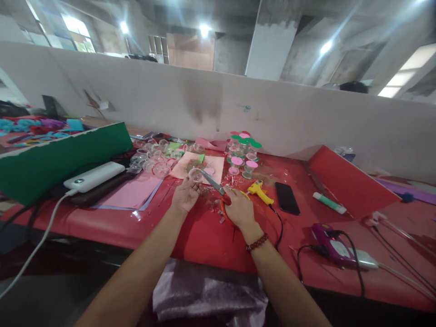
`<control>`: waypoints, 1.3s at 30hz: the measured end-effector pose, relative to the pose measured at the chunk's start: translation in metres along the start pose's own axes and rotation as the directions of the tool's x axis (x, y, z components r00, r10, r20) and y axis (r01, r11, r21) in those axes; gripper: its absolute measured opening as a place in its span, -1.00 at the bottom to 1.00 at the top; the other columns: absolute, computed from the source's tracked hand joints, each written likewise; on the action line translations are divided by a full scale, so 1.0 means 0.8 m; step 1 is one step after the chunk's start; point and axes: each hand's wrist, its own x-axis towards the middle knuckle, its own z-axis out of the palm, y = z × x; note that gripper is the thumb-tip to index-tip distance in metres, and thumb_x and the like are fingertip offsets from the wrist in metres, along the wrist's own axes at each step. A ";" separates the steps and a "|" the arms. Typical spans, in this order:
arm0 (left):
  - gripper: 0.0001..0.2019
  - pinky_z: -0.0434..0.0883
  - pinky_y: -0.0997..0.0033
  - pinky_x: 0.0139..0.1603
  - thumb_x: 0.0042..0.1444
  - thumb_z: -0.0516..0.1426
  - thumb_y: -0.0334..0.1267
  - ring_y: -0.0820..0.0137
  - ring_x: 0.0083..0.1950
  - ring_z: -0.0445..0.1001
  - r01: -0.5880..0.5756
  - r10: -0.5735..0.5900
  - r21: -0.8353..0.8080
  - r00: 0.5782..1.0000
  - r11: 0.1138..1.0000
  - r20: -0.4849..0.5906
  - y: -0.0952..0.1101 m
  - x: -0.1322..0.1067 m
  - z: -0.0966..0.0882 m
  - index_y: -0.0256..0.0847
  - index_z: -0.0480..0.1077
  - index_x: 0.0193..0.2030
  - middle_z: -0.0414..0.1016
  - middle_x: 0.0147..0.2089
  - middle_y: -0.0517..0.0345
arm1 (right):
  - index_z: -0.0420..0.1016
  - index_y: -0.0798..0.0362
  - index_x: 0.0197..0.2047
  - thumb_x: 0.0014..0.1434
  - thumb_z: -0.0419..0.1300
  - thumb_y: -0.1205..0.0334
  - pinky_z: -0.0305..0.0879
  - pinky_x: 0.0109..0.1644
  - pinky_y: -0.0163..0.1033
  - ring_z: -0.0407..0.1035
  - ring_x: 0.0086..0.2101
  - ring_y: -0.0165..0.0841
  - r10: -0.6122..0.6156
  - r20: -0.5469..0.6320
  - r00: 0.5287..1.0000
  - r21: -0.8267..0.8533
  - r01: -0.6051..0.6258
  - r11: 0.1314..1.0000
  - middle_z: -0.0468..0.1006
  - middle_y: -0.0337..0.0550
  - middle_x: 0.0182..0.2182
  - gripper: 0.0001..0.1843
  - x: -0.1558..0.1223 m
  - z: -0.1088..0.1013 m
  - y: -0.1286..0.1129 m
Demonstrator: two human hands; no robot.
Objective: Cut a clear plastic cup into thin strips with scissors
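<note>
My left hand (187,195) is closed on a small clear plastic cup (195,175), gripping it by its near side. In my right hand (238,206) is a pair of scissors (214,182) with red and yellow handles. The blades point up and left, their tips at the cup's rim; whether they touch it I cannot tell. Beneath lies a pale pink sheet (218,164) with a green paper scrap (202,158) on it. Plastic trimmings lie scattered around my hands.
Clear cups (153,156) pile up left of the sheet; stacked cups with paper discs (251,164) stand behind. A yellow glue gun (260,192), phone (287,198), glue stick (329,202) and purple power strip (335,247) lie rightward. At left are pink paper (122,193) and a white power bank (95,176).
</note>
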 end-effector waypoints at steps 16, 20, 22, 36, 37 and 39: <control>-0.75 0.44 0.43 -0.34 0.13 0.05 -0.43 0.44 -0.43 0.43 0.039 -0.040 -0.045 0.998 0.998 -0.040 0.003 0.000 0.001 -0.24 0.44 -0.08 0.46 -0.42 0.09 | 0.21 -0.18 0.27 0.29 -0.05 -0.14 0.32 -0.15 -0.26 0.48 -0.16 -0.26 0.005 0.060 0.998 0.066 -0.009 0.998 0.53 -0.08 -0.04 -0.46 -0.001 0.001 0.002; -0.81 0.43 0.40 -0.42 0.15 0.06 -0.34 0.42 -0.46 0.40 0.082 -0.083 -0.050 0.997 0.995 -0.007 0.002 -0.001 0.001 -0.31 0.44 -0.16 0.49 -0.37 0.02 | 0.25 -0.13 0.25 0.30 -0.03 -0.09 0.29 -0.14 -0.29 0.46 -0.13 -0.29 0.041 0.086 0.995 0.078 -0.047 0.996 0.55 -0.07 -0.07 -0.50 0.002 0.000 0.007; -0.82 0.44 0.38 -0.41 0.14 0.07 -0.33 0.41 -0.45 0.41 0.087 -0.087 -0.039 0.996 0.995 0.005 0.001 -0.002 0.002 -0.32 0.45 -0.18 0.50 -0.35 0.00 | 0.23 -0.12 0.25 0.30 -0.02 -0.09 0.29 -0.14 -0.29 0.46 -0.13 -0.28 0.096 0.063 0.993 0.075 -0.100 0.992 0.54 -0.06 -0.06 -0.48 0.004 -0.001 0.010; -0.74 0.47 0.42 -0.32 0.09 0.10 -0.44 0.41 -0.35 0.48 0.005 -0.007 -0.073 1.000 0.997 -0.021 0.005 -0.002 0.005 -0.27 0.47 -0.07 0.51 -0.33 0.04 | 0.33 -0.17 0.17 0.22 0.08 -0.04 0.30 -0.06 -0.22 0.42 -0.11 -0.26 0.003 -0.031 0.999 0.088 0.000 0.996 0.50 -0.14 -0.02 -0.54 0.003 0.000 0.010; -0.73 0.47 0.42 -0.31 0.09 0.11 -0.45 0.41 -0.35 0.48 0.007 -0.009 -0.074 1.000 0.997 -0.028 0.006 -0.004 0.007 -0.26 0.46 -0.07 0.52 -0.33 0.05 | 0.33 -0.16 0.17 0.23 0.08 -0.04 0.30 -0.05 -0.22 0.42 -0.10 -0.26 0.001 -0.032 0.999 0.092 0.002 0.996 0.50 -0.14 -0.01 -0.54 0.003 0.001 0.010; -0.73 0.47 0.42 -0.29 0.09 0.11 -0.44 0.42 -0.34 0.48 0.010 -0.012 -0.078 0.999 0.997 -0.036 0.006 -0.006 0.010 -0.24 0.46 -0.06 0.52 -0.32 0.05 | 0.34 -0.15 0.18 0.24 0.08 -0.03 0.29 -0.02 -0.23 0.41 -0.07 -0.27 0.000 -0.032 0.999 0.095 0.003 0.995 0.49 -0.13 0.02 -0.54 0.004 0.002 0.011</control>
